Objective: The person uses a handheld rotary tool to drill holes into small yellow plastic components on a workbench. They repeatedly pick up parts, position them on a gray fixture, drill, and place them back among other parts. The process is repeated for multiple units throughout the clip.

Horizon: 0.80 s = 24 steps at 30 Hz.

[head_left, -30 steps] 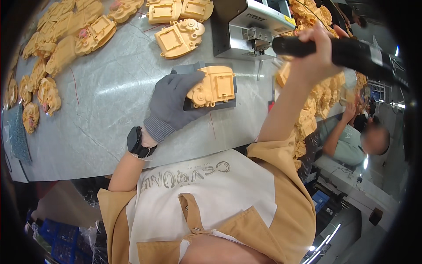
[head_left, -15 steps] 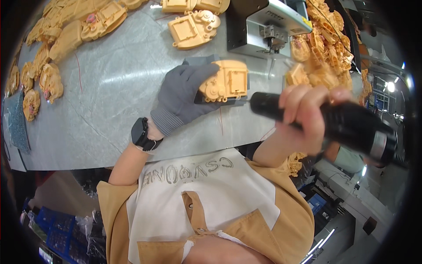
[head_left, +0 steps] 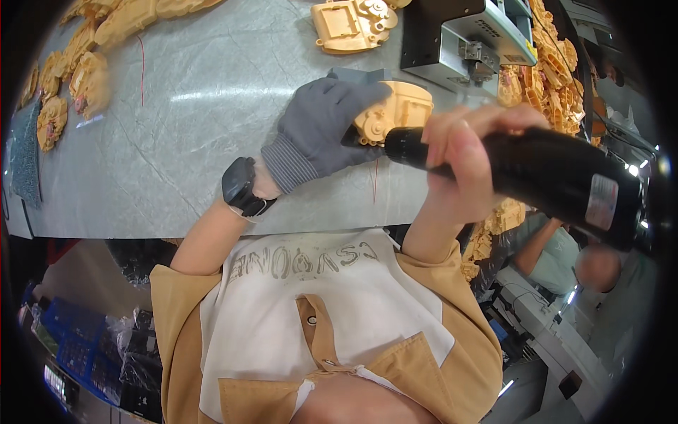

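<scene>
My left hand (head_left: 321, 120), in a grey knit glove, is closed around an orange plastic housing (head_left: 406, 106). A grey block-like fixture (head_left: 360, 75) shows behind and beneath that part. Bare, my right hand (head_left: 466, 155) wraps around a black electric screwdriver (head_left: 558, 166), held nearly level. The tool's nose reaches the housing's lower front edge, close to the gloved fingers. Its bit is hidden, so contact with a screw cannot be made out.
Another orange housing (head_left: 353, 28) lies farther back, beside a metal dispensing machine (head_left: 473, 49). Heaps of orange parts (head_left: 547, 78) fill the right side, with several more (head_left: 88, 78) at left. A blue-grey bag (head_left: 27, 152) lies at the table's left edge. A co-worker (head_left: 558, 247) is at right.
The screwdriver has moved left and up until its nose meets the housing's lower edge. My view has shifted, so the table contents appear displaced. The left hand keeps its hold.
</scene>
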Each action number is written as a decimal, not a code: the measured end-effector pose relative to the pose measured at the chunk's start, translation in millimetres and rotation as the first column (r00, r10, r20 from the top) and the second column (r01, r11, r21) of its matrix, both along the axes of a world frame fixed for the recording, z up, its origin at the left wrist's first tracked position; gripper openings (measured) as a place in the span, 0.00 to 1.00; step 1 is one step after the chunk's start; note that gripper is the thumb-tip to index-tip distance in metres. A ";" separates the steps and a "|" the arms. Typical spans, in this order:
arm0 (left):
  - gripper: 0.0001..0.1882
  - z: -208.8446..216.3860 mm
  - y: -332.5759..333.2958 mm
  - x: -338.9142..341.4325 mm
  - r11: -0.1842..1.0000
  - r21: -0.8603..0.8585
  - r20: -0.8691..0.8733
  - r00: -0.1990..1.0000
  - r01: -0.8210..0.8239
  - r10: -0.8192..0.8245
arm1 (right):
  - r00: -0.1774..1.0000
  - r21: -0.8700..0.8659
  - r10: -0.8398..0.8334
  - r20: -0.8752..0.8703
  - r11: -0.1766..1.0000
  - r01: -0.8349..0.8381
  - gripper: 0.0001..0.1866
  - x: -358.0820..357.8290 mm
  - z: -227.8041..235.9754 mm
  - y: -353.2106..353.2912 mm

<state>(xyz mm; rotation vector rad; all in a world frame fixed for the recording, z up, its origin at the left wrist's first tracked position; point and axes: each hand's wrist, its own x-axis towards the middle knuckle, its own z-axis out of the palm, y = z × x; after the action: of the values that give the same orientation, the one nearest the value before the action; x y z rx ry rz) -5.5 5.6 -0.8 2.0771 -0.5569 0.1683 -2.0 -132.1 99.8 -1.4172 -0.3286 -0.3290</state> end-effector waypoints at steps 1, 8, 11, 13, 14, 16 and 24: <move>0.39 0.0 0.2 -0.1 1.000 0.008 -0.005 1.000 -0.001 0.001 | 1.000 0.013 0.007 0.008 1.000 -0.007 0.22 0.7 -0.9 2.6; 0.32 -6.7 0.3 1.3 1.000 0.000 0.025 1.000 -0.015 0.015 | 0.969 -0.286 0.214 0.120 0.943 -0.172 0.21 1.4 -1.4 3.2; 0.30 -9.9 -1.4 2.3 1.000 -0.029 0.049 0.999 -0.001 0.003 | 0.973 -0.282 0.182 0.145 0.950 -0.135 0.22 1.6 -2.8 3.4; 0.30 -4.1 0.6 5.8 0.999 -0.037 0.055 0.998 0.023 -0.021 | 0.975 -0.238 0.168 0.143 0.962 -0.131 0.23 0.9 -4.7 1.7; 0.31 -1.0 2.1 6.2 0.998 -0.042 0.054 0.998 0.036 -0.034 | 0.976 -0.205 0.179 0.121 0.967 -0.151 0.23 -4.3 -4.4 -0.9; 0.35 0.5 1.9 1.7 1.000 0.009 0.037 0.999 0.024 -0.024 | 0.964 -0.048 0.238 0.117 0.971 -0.234 0.25 -11.9 -2.9 -13.6; 0.36 8.1 -6.2 3.7 0.998 0.055 0.011 1.000 0.020 -0.021 | 0.867 0.105 -0.430 0.251 0.903 0.417 0.20 94.2 32.0 -72.9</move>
<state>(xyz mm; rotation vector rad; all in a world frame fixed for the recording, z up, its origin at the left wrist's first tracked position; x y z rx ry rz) -1.8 -0.7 7.4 2.1237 -0.5956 0.1545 92.2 -205.0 131.8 -1.3919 -0.2230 -0.8933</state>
